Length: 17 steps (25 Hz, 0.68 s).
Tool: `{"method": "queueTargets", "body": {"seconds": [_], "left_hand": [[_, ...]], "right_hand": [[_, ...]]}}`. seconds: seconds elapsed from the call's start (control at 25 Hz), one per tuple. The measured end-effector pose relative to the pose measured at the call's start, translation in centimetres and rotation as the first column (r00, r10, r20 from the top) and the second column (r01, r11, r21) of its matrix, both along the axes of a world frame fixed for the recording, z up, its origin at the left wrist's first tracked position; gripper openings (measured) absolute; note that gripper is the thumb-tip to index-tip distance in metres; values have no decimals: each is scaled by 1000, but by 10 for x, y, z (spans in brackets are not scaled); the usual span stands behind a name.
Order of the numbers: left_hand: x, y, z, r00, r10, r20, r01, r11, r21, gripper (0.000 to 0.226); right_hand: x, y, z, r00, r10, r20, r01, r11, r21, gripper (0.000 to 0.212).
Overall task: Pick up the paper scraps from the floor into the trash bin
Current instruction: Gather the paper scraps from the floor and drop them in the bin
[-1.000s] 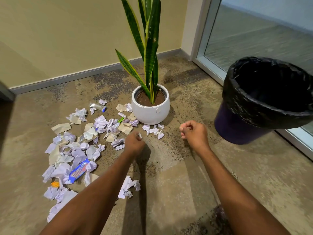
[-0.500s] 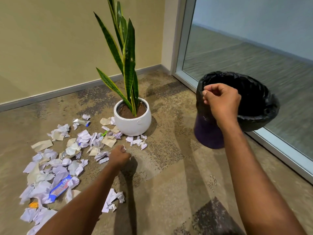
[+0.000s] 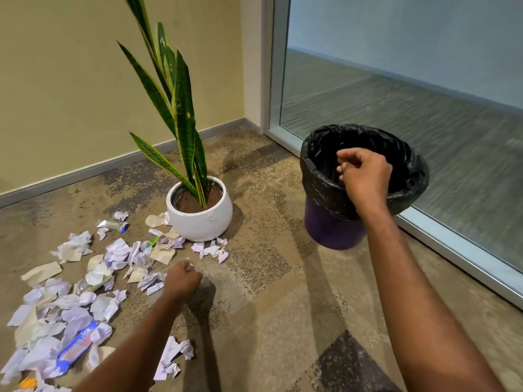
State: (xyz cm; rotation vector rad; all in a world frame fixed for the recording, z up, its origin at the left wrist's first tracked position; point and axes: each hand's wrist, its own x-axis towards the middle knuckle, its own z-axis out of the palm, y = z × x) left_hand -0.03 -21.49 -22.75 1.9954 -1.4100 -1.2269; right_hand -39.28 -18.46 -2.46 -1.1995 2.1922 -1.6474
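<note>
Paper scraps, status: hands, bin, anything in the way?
Left hand pinches one scrap at floor. Right hand curled over trash bin, contents unseen. Plant pot beside pile.

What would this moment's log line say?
right hand over black-lined purple trash bin, grip unclear | left hand pinches white paper scrap

Paper scraps: crumpled, white and tan, strewn over left side of floor. Trash bin: purple, black-lined, upright near right edge.
</note>
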Motion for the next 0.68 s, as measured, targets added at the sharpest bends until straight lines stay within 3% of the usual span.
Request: {"method": "queueTargets", "body": {"seconds": [0.16,0.24,0.36,0.48,0.6,0.68], "left_hand": [[-4,0,-3,1000,11,7,-11,1000,0,24],[-7,-1,-7,1000,18,11,-18,1000,6,20],[-15,-3,-10,998,15,61,-13,999,-33,14],[-13,-13,-33,991,-19,132,32,995,-99,28],[-10,-21,-40,989,-60,132,82,983,-163,17],[-7,-22,-28,992,-102,81,117,969,-219,25]], "right_hand": [[44,-6,1,997,31,-77,-39,993,-110,24],[79,-10,-10,987,116,-111,-126,988,-85,23],[132,-19,-48,940,329,-92,-320,942,106,27],[177,-23,-102,847,531,-13,-486,785,385,41],[206,-29,-157,775,631,30,-522,612,594,61],[216,-35,-185,755,655,34,-510,554,658,76]]}}
